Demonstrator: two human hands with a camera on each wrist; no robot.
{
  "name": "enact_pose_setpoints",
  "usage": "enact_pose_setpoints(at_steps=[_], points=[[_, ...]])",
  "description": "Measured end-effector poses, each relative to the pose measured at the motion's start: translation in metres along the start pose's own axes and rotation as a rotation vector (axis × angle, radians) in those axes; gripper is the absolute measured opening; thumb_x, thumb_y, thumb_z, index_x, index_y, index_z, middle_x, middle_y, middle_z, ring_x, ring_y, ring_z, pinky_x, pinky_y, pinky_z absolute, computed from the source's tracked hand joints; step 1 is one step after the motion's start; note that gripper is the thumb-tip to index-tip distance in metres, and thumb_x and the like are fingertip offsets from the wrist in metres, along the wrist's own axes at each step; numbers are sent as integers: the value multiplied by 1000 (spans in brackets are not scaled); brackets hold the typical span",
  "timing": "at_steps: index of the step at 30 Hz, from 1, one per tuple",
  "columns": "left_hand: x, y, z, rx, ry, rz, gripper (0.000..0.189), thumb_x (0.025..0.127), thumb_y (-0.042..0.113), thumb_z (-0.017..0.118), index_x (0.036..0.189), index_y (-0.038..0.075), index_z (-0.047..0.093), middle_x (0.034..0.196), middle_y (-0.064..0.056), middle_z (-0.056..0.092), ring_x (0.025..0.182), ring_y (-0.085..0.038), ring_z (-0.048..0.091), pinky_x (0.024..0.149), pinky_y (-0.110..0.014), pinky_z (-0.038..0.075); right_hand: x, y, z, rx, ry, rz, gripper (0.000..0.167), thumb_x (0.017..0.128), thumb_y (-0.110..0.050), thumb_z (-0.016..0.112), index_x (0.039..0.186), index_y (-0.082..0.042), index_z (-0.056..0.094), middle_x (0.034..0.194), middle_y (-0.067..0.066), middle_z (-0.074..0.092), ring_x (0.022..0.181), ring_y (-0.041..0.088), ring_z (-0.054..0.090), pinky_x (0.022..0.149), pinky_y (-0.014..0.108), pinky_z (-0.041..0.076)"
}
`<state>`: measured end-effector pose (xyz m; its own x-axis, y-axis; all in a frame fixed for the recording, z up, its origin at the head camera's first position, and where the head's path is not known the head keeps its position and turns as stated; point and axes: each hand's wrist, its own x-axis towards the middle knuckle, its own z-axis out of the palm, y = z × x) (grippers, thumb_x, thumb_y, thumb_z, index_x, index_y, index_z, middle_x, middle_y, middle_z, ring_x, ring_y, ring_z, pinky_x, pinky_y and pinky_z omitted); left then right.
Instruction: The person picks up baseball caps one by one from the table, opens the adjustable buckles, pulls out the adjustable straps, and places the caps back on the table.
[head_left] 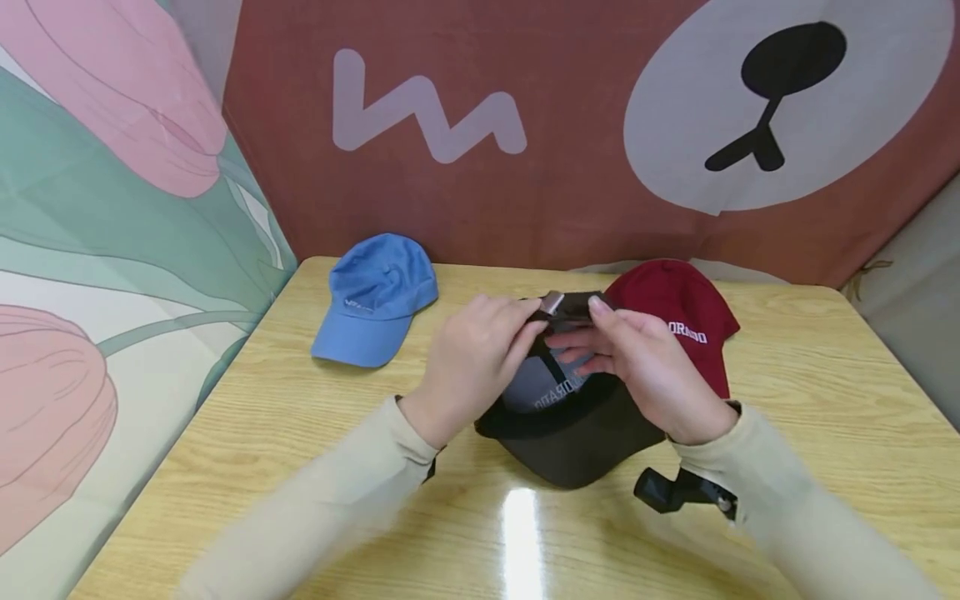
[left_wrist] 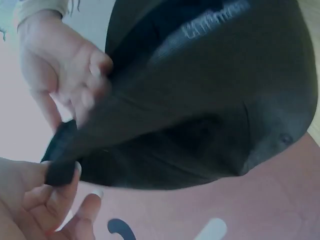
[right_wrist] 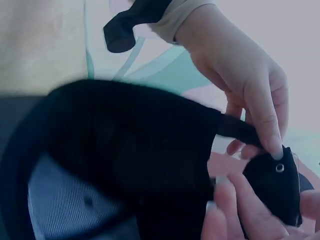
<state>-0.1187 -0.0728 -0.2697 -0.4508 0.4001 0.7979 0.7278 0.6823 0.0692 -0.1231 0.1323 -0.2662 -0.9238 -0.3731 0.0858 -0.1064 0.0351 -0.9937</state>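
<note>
- The person's left hand (head_left: 476,358) pinched one end of the back strap (head_left: 577,305) of a dark cap (head_left: 570,425), its fingers closed on it beside a metal clasp (head_left: 552,302).
- The right hand (head_left: 667,375) gripped the strap's other side between thumb and fingers, with more fingers reaching below it across the cap's opening.
- The dark cap hung between the two hands over the middle of the tabletop (head_left: 247,483), brim toward the person, its inside showing; whether the brim touched the wood could not be told.
- A red cap (head_left: 675,304) sat behind it to the right; the right hand stood in front, hiding the first of its white letters.
- A blue cap (head_left: 378,300) lay well apart, near the back left corner, its brim pointing forward.
- A black device (head_left: 663,492) jutted from under the right sleeve (head_left: 810,508).
- Behind the tabletop hung a brown cloth (head_left: 525,208) with a bear's muzzle; a flowered cloth (head_left: 112,225) covered the left side.
- A bright reflection (head_left: 521,533) streaked the near part of the tabletop.
</note>
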Motion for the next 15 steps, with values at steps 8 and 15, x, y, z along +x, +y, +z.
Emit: enact_pose_setpoints(at_steps=[8, 15], points=[[4, -17, 1, -62, 73, -13, 13, 89, 9, 70, 99, 1, 75, 88, -9, 72, 81, -23, 66, 76, -35, 54, 3, -6, 3, -287, 163, -170, 25, 98, -18, 60, 103, 7, 62, 83, 8, 69, 64, 21, 64, 61, 26, 54], [3, -19, 1, -53, 105, -23, 14, 89, 10, 70, 99, 2, 76, 88, -8, 73, 80, -21, 67, 74, -34, 55, 13, -10, 9, -780, 298, -557, 35, 78, 0, 79, 110, 2, 67, 93, 14, 60, 84, 24, 50, 73, 32, 42]])
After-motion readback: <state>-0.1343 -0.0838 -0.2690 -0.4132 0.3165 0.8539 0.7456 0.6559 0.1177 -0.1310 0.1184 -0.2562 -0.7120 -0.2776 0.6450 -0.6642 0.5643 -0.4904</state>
